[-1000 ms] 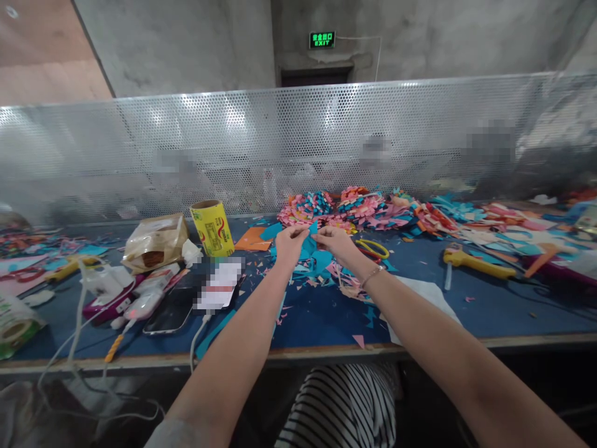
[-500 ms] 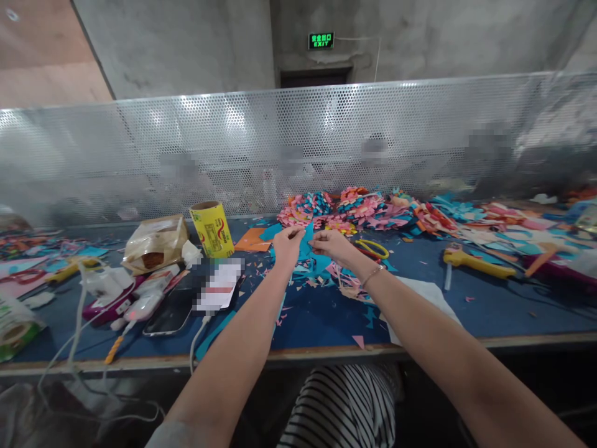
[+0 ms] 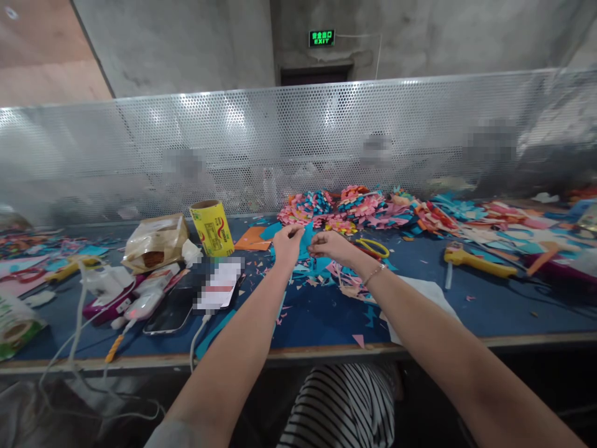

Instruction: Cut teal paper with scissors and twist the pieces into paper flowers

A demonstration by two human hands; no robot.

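Between my two hands is a piece of blue paper (image 3: 306,235), raised over a litter of cut scraps. My left hand (image 3: 287,244) pinches its left side with thumb and fingertips. My right hand (image 3: 330,246) is closed at the paper's right edge, fingertips pressed together on it. Just beyond the hands lies a heap of pink, blue and yellow paper flowers (image 3: 308,210). Yellow-handled scissors (image 3: 375,249) rest right of my right hand, partly hidden by it. Small blue and pink scraps (image 3: 357,340) are scattered beneath my wrists.
On the left stand a yellow cardboard tube (image 3: 212,229), a brown paper bag (image 3: 156,242), phones (image 3: 219,285) and white cables. A yellow glue gun (image 3: 480,261) lies on the right, near a white sheet (image 3: 424,298). A perforated metal screen (image 3: 261,137) closes the table's back.
My right hand has shifted very slightly left and down along the blue paper. My left hand holds its place.
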